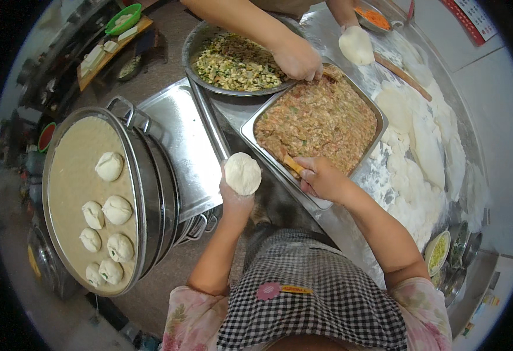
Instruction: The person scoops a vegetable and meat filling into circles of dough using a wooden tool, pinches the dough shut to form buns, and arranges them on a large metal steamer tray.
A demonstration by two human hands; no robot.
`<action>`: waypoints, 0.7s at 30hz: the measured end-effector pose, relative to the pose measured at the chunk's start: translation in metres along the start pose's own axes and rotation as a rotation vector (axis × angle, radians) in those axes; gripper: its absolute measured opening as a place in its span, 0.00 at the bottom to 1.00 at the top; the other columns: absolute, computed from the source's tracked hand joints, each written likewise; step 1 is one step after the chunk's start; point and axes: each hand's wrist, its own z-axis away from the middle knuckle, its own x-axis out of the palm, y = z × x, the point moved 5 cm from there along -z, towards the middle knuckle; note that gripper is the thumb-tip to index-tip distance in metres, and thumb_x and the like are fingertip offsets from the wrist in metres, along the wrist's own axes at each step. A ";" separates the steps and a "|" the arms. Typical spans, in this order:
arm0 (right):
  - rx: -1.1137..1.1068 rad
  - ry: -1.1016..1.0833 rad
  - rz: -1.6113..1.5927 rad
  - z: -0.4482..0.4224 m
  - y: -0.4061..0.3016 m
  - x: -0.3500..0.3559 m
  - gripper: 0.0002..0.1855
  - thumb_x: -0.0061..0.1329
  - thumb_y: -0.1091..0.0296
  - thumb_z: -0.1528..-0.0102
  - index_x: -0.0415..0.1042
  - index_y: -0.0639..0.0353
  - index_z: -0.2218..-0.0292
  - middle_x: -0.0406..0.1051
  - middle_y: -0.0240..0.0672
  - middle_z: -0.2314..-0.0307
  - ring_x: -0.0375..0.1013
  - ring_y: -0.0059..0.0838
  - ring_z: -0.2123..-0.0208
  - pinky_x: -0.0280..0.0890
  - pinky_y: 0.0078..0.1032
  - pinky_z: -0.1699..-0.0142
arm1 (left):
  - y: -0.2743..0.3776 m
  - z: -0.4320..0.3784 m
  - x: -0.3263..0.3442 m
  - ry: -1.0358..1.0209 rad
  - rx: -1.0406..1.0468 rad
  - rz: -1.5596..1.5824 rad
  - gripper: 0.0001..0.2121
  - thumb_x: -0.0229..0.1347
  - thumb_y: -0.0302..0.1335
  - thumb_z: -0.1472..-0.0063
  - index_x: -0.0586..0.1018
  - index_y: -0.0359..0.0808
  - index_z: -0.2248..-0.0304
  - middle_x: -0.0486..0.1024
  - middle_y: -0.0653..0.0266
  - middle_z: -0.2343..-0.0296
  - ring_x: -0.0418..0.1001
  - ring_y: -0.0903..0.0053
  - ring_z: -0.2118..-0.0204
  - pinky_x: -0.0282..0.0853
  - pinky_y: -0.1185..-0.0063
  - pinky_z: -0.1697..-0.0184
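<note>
On my left hand (235, 202) lies a round flat dough wrapper (243, 174), supported from below by the palm and fingers. My right hand (324, 179) grips a short yellowish wooden spatula (292, 165), its far end in the minced filling (318, 116). That filling lies in a rectangular metal tray (380, 115) in front of me. To my left, several pleated filled buns (118, 209) sit on the pale lining of a round metal steamer (139, 193). Raw dough pieces and flat sheets (427, 140) lie on the floured table at right.
Across the tray another person's hand (298, 59) reaches into its far corner; their other hand holds a dough wrapper (356, 44). A large metal bowl (187, 66) holds chopped filling. A rolling pin (403, 78), a bowl of orange shreds (374, 18) and small bowls (438, 252) stand at right.
</note>
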 end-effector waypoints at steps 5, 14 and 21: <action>-0.008 0.044 -0.386 -0.005 -0.023 -0.004 0.23 0.35 0.73 0.44 0.56 0.64 0.47 0.66 0.31 0.80 0.58 0.15 0.86 0.55 0.12 0.83 | 0.004 -0.021 0.007 -0.010 -0.027 -0.020 0.19 0.53 0.15 0.50 0.65 0.33 0.57 0.70 0.62 0.65 0.70 0.77 0.63 0.68 0.81 0.60; -0.620 0.506 -0.015 0.040 -0.034 -0.021 0.24 0.38 0.76 0.49 0.60 0.61 0.49 0.66 0.37 0.74 0.66 0.27 0.77 0.61 0.18 0.73 | 0.071 -0.030 0.084 -0.203 0.003 0.114 0.27 0.60 0.18 0.54 0.61 0.35 0.54 0.67 0.66 0.61 0.67 0.80 0.57 0.64 0.81 0.54; -0.814 0.429 0.461 0.085 -0.027 -0.037 0.30 0.41 0.82 0.55 0.64 0.46 0.50 0.67 0.38 0.74 0.68 0.37 0.73 0.63 0.27 0.70 | 0.095 -0.004 0.087 -0.338 0.220 -0.016 0.32 0.63 0.17 0.59 0.60 0.37 0.54 0.65 0.65 0.59 0.66 0.78 0.57 0.64 0.80 0.53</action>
